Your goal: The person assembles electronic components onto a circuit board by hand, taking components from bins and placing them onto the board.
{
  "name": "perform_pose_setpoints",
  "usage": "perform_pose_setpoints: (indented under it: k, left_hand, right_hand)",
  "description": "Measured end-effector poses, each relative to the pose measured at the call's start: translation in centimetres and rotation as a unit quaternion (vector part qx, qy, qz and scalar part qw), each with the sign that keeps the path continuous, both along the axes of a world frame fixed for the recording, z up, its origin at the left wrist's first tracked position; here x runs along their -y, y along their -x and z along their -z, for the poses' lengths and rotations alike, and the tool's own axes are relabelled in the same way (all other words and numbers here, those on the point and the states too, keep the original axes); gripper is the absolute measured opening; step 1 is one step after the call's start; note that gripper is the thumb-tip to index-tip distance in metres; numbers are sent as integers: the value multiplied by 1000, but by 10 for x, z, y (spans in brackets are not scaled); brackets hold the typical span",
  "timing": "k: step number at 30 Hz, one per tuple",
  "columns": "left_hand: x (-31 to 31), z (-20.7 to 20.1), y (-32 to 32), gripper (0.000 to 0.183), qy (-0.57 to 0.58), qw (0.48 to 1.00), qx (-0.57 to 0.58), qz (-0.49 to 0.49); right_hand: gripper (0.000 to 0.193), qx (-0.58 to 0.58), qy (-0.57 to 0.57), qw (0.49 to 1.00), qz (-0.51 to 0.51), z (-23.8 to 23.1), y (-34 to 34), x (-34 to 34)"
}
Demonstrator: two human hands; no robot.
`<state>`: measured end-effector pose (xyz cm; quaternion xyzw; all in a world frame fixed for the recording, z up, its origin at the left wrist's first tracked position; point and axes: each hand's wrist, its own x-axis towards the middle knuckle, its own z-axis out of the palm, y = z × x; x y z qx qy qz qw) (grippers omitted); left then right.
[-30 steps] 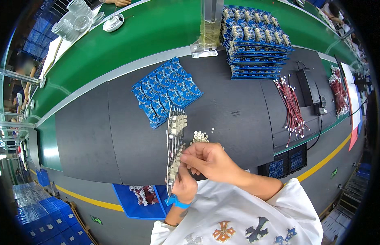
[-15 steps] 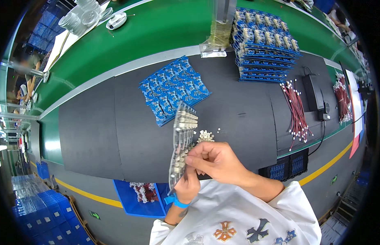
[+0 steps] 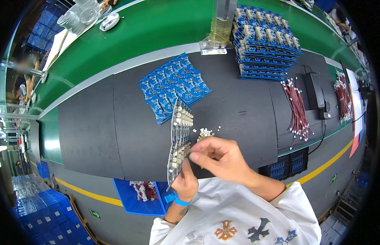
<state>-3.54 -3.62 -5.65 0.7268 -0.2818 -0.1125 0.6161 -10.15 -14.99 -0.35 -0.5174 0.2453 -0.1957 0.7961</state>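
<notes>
My left hand [image 3: 185, 183], with a blue band at its wrist, grips the lower end of a circuit board panel [image 3: 173, 141]. The panel is held upright on edge, and rows of cream-white connectors stick out on its right side. My right hand [image 3: 222, 157] is closed in a pinch beside the lower connectors; anything between its thumb and forefinger is too small to make out. Just beyond those fingers, a small heap of loose white connectors [image 3: 205, 133] lies on the black mat [image 3: 247, 118]. Blue circuit board panels [image 3: 173, 85] lie flat farther off.
A tall stack of blue panels with connectors [image 3: 265, 45] stands at the back right. Red wires with white plugs [image 3: 295, 110] and a black power adapter [image 3: 313, 92] lie to the right. Below the bench edge sits a blue bin [image 3: 133, 204]. A metal post [image 3: 222, 24] rises behind the mat.
The panel has turned slightly, showing more of its connector side. My right fingers have drawn back a little to the right from the connectors. My left hand keeps its grip.
</notes>
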Motion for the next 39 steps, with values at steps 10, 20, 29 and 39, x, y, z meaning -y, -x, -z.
perform_pose_setpoints:
  k: [10,20,29,39]
  left_hand:
    - [-31,74,2,42,229,868,-439,43]
    - [14,-10,-9,37,127,973,-123,-148]
    - [6,0,-4,34,83,992,-17,-90]
    - [5,-2,-4,36,280,919,-266,-81]
  right_hand:
    - [14,18,-31,993,-110,-16,-6,-18]
    - [15,-64,34,996,-49,-5,9,-10]
    - [14,51,161,985,12,-16,-9,-5]
    - [8,37,-128,984,-114,-43,-9,-16]
